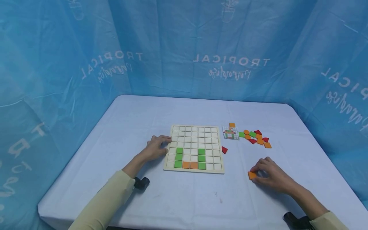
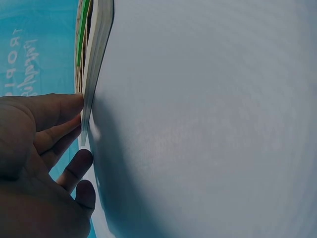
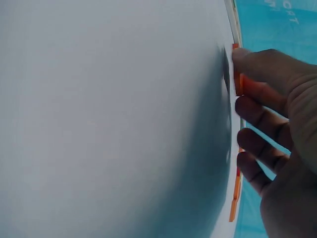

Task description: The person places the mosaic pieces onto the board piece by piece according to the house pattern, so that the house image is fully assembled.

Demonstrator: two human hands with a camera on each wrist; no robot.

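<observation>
A cream grid board lies flat on the table, with several green square tiles in two columns and two orange square tiles between their lower ends. Against the board's left edge rests my left hand, thumb and forefinger apart along the rim. In the left wrist view its thumb touches the board's side. Right of the board, my right hand pinches an orange square tile between thumb and fingers, just over the table. The right wrist view shows this tile edge-on.
A small pattern card lies right of the board, an orange tile behind it. Farther right is a loose group of orange, green and red tiles. A single red tile lies beside the board's right edge. Blue curtains surround the white-covered table.
</observation>
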